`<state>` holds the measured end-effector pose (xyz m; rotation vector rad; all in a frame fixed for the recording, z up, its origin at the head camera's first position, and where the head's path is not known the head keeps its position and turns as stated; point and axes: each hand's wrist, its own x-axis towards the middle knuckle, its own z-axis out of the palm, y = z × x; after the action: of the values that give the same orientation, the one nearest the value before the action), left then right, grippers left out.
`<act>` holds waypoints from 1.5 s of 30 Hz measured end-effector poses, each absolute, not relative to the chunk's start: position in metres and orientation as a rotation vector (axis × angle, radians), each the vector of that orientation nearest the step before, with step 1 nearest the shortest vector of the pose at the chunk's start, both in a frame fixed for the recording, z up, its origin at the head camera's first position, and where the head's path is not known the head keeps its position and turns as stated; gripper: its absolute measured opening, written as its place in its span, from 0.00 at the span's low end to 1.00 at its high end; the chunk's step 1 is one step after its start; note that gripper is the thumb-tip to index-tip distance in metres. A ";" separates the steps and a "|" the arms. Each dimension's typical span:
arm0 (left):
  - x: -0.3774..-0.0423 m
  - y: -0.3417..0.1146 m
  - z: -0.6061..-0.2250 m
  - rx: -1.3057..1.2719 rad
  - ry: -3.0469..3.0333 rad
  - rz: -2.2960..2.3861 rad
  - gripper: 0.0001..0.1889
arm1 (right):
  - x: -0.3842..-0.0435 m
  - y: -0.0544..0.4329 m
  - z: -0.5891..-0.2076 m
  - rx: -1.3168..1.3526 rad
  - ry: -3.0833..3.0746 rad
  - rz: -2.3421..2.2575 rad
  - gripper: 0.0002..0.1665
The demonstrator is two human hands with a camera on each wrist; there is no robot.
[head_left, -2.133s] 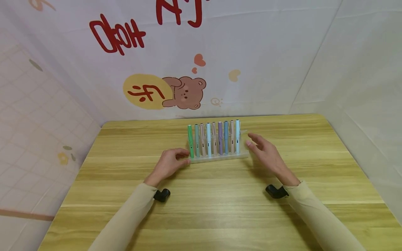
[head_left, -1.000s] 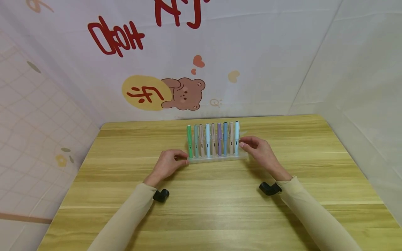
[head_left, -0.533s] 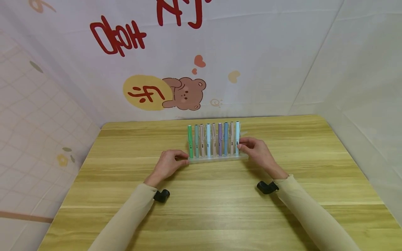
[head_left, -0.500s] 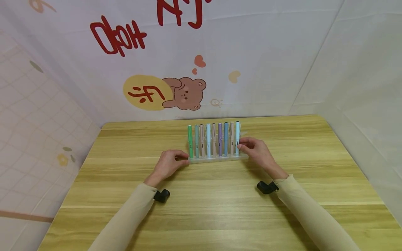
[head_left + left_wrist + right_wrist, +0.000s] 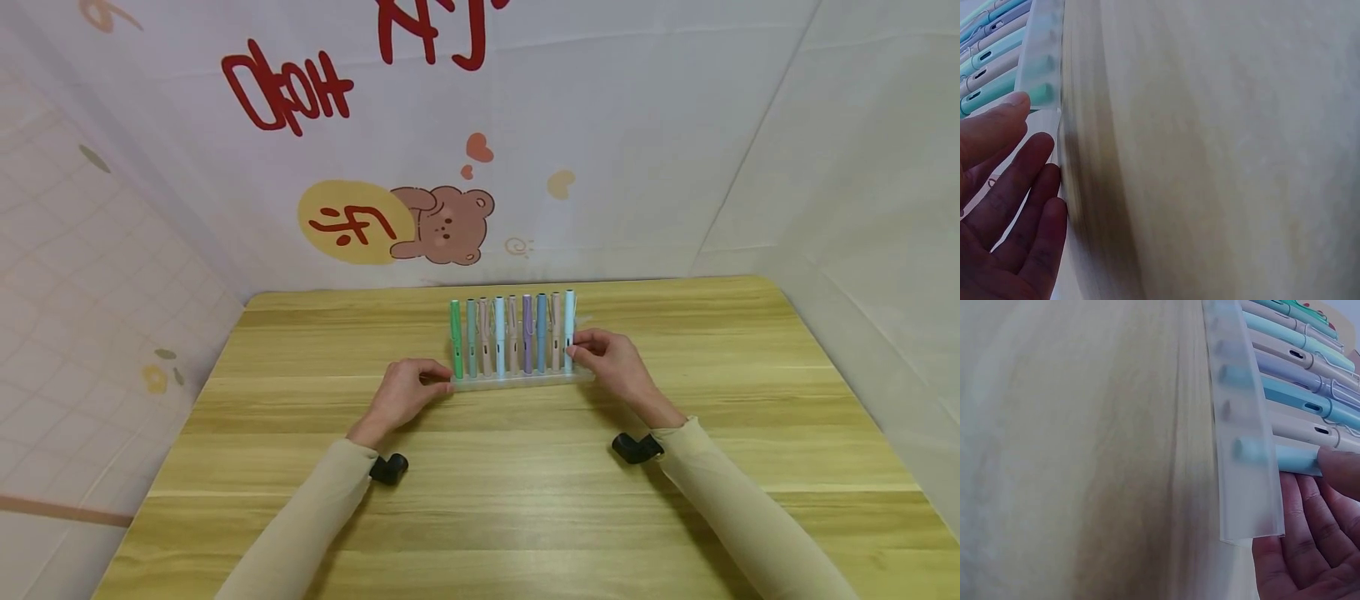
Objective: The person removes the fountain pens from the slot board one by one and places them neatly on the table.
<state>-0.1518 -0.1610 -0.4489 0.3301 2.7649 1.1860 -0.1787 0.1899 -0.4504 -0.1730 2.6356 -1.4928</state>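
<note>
Only the wrist views show, through the frosted rack (image 5: pixel 1247 509), the feet of the pens (image 5: pixel 1291 394); the head view shows all nine upright in it. The right hand (image 5: pixel 621 367) pinches the pale-blue pen (image 5: pixel 570 321) nearest it; the left hand (image 5: pixel 403 392), loosely spread, touches the rack's opposite end.

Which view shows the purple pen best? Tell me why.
Head: the purple pen stands upright, visible from top to holder. Right wrist shows it larger, but the frame edge cuts it off; left wrist shows only part, top left.
</note>
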 end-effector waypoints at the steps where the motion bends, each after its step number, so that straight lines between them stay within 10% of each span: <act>1: -0.152 -0.161 -0.449 0.328 2.764 1.186 0.08 | -0.179 0.190 -0.450 -0.170 2.637 -1.497 0.18; 45: -0.153 -0.153 -0.450 0.287 2.779 1.239 0.08 | -0.180 0.205 -0.423 -0.222 2.622 -1.785 0.22</act>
<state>-0.1528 -0.1529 -0.4500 0.2871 2.7788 1.2391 -0.1796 0.2054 -0.4229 -0.2219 2.6224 -1.7853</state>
